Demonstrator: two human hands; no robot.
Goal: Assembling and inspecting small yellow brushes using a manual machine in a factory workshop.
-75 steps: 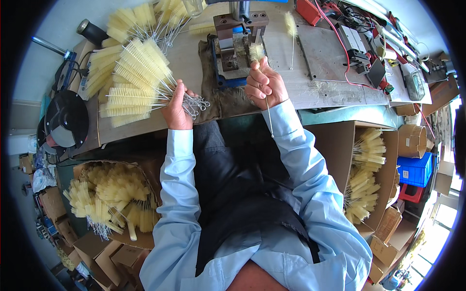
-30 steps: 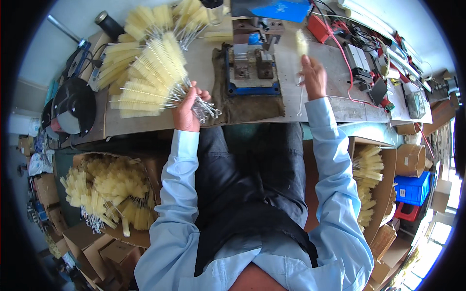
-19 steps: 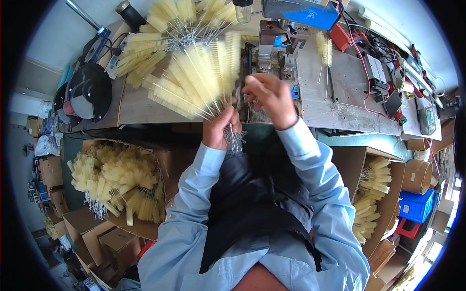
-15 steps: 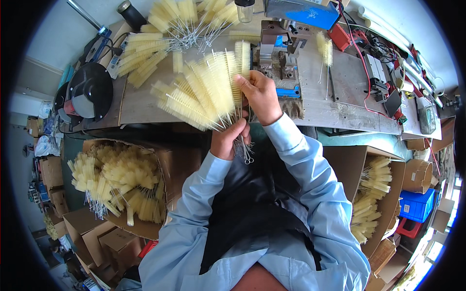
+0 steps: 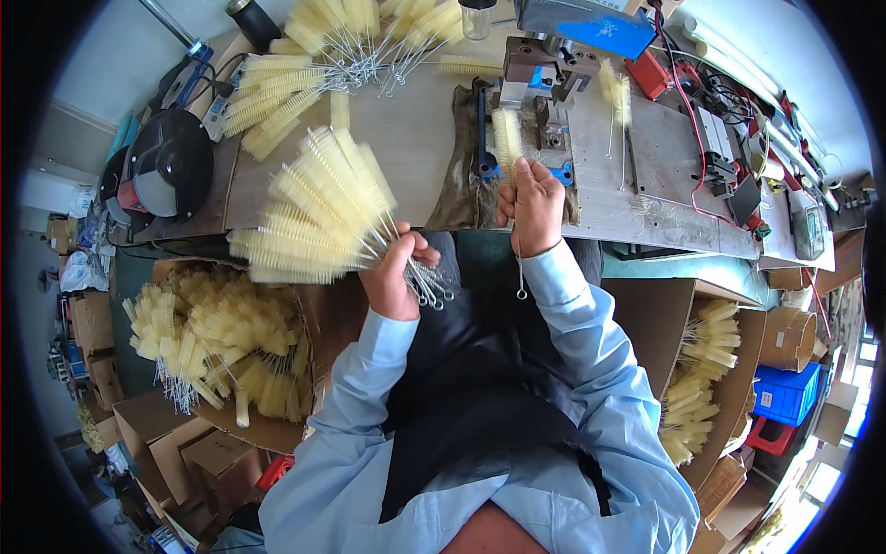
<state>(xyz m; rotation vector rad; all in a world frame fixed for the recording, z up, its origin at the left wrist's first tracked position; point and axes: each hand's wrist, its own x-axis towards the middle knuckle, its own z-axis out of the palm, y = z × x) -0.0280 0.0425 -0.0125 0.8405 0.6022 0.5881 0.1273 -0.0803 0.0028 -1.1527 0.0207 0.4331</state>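
At bench: R hand [image 5: 537, 205] holds brush [image 5: 507, 138].

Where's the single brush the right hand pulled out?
Head view, centre-top: the single brush stands upright in the right hand, bristles against the metal jig.

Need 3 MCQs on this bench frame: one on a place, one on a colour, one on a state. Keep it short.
1. Where is the single brush held by the right hand?
A. over the metal fixture
B. in the floor box
C. on the dark round machine

2. What colour are the bristles?
A. blue
B. pale yellow
C. black

3. What is the left hand doing?
A. empty
B. flat on the bench
C. gripping a fanned bundle of brushes

Answers: A, its bristle end sits at the fixture; B, all the brushes are pale yellow; C, the fingers close on the wire stems.
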